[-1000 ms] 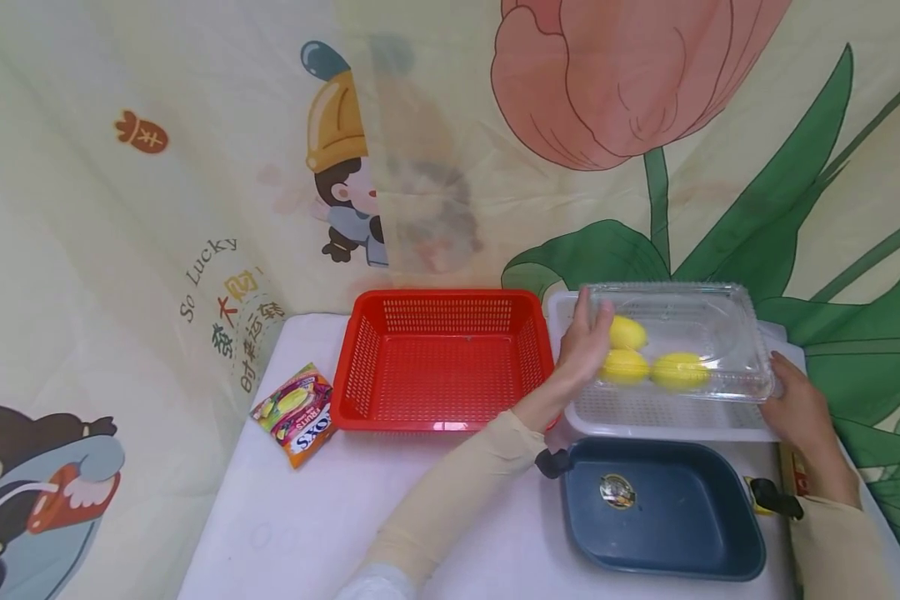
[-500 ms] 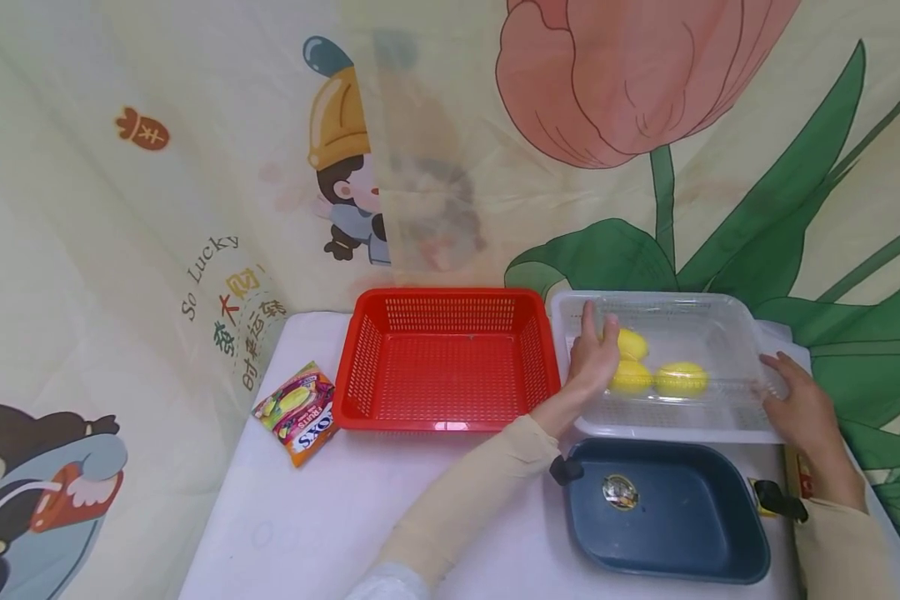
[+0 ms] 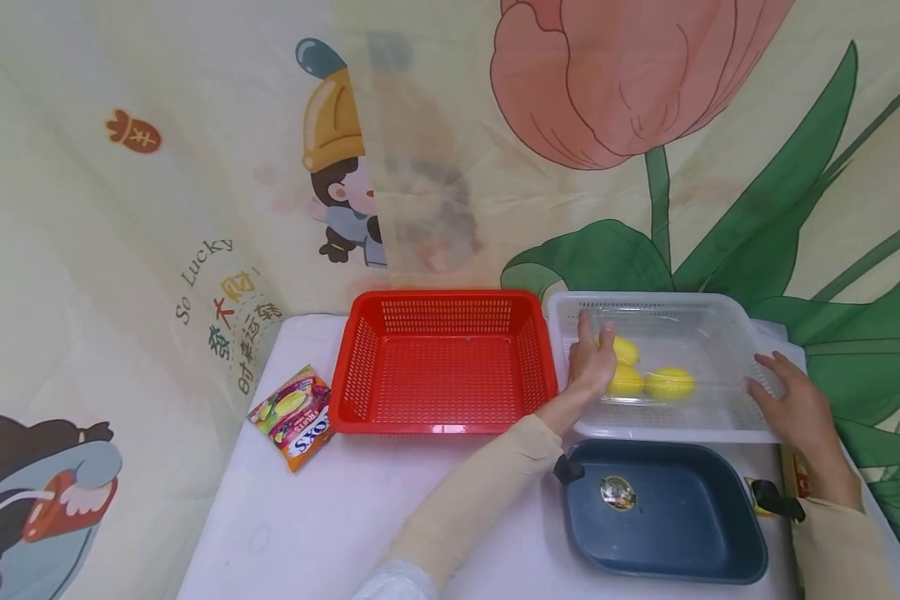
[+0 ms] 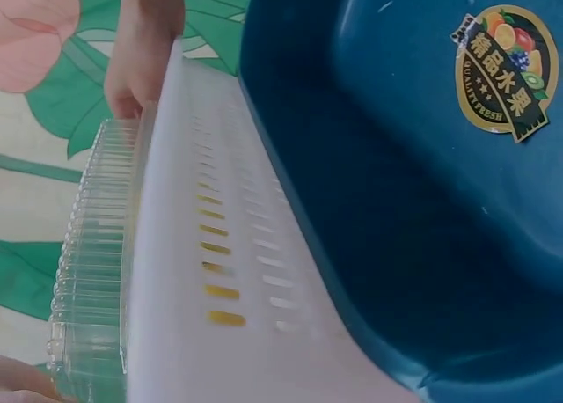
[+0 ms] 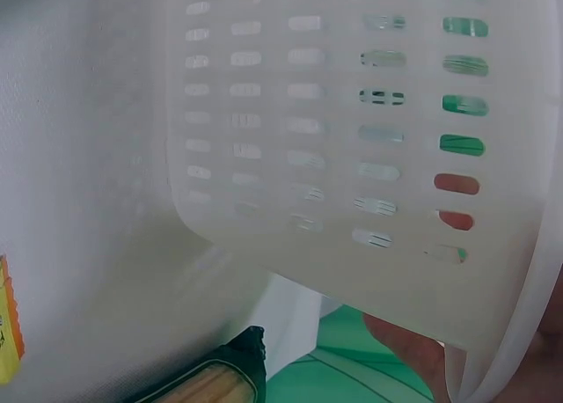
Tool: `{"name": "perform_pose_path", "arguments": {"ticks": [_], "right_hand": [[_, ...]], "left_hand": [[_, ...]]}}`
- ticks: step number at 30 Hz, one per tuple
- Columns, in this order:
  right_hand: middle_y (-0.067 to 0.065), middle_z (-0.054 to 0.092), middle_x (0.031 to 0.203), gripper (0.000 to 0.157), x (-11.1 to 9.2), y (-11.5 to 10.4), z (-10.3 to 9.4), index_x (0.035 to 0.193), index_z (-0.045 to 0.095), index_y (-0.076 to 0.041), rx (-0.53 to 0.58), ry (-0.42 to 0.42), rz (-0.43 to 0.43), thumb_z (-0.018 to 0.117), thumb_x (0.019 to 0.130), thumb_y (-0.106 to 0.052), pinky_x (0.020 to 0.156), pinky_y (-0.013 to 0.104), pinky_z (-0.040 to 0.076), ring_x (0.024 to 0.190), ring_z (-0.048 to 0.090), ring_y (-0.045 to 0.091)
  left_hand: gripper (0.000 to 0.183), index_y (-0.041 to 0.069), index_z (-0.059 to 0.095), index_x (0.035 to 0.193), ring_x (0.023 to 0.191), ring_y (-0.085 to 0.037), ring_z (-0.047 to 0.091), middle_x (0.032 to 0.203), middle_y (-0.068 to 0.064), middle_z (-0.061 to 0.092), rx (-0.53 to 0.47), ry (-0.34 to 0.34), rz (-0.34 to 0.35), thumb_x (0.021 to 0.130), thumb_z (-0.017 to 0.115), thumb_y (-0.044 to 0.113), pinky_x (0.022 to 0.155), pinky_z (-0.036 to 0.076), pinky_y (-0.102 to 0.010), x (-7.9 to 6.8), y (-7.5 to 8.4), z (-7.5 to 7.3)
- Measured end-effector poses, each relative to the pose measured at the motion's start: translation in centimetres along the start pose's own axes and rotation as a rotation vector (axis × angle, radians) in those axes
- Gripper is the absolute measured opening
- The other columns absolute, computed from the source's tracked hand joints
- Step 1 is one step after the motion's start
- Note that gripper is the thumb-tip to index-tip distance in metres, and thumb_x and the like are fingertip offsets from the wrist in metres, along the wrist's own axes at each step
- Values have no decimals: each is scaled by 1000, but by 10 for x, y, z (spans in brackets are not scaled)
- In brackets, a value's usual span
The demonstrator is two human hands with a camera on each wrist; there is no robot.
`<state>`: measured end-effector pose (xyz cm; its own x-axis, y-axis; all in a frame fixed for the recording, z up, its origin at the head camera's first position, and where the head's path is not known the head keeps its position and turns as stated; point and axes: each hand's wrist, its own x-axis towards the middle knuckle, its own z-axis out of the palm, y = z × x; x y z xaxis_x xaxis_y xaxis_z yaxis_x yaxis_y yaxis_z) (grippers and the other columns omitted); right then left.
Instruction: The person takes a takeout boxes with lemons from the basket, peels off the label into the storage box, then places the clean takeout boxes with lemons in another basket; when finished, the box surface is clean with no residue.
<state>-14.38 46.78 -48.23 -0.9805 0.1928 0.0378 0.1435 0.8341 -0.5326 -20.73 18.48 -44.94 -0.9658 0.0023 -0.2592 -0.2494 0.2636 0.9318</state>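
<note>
In the head view, a clear plastic box [image 3: 708, 346] sits within the white slotted basket [image 3: 667, 432], its ridged wall [image 4: 92, 253] rising past the basket rim in the left wrist view. Three yellow lemons [image 3: 670, 384] show through the clear plastic toward the left. My left hand [image 3: 591, 367] grips the box's left end between thumb and fingers. At the basket's right rim is my right hand [image 3: 798, 408], fingers spread, thumb reaching over the rim at the box's right end. The basket wall hides part of the right hand in the right wrist view.
A red slotted basket [image 3: 442, 429] stands left of the white one, with an orange and purple snack bag [image 3: 296, 417] beside it. In front lies a dark blue basin [image 3: 667, 517]. A dark green package [image 5: 215, 381] and yellow packet [image 5: 9, 333] lie at right.
Both hands have lowered the clear box with the lemons into the white basket and shifted it slightly left. The right hand's fingers have spread from the box's right corner.
</note>
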Motion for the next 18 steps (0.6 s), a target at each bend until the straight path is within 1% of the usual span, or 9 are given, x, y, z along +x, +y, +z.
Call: {"name": "perform_pose_path", "arguments": {"ticks": [3, 9, 15, 18], "right_hand": [[36, 11, 162, 61, 0, -1, -1, 153, 31, 7, -1, -8, 12, 47, 108, -29, 107, 82, 18, 145, 12, 64], [39, 15, 160, 60, -1, -1, -1, 151, 34, 10, -9, 8, -21, 50, 107, -27, 108, 82, 19, 143, 16, 65], [37, 13, 161, 61, -1, 0, -1, 152, 33, 9, -3, -2, -13, 49, 107, -30, 108, 82, 18, 144, 14, 64], [36, 12, 162, 62, 0, 1, -1, 153, 32, 8, 7, -9, -10, 49, 107, -31, 107, 83, 18, 145, 12, 64]], "left_hand": [[63, 31, 21, 163, 139, -24, 48, 154, -10, 47, 2, -11, -7, 106, 40, 50, 120, 38, -42, 1, -3, 2], [64, 30, 20, 163, 136, -24, 51, 150, -11, 50, 22, -6, -5, 106, 41, 50, 119, 39, -40, 4, -10, 7], [64, 27, 21, 163, 134, -24, 53, 146, -13, 53, 43, -5, -10, 106, 42, 48, 117, 41, -39, 6, -13, 12], [64, 27, 21, 163, 135, -24, 52, 148, -12, 53, 53, -3, -8, 106, 42, 47, 117, 40, -39, 6, -14, 12]]}}
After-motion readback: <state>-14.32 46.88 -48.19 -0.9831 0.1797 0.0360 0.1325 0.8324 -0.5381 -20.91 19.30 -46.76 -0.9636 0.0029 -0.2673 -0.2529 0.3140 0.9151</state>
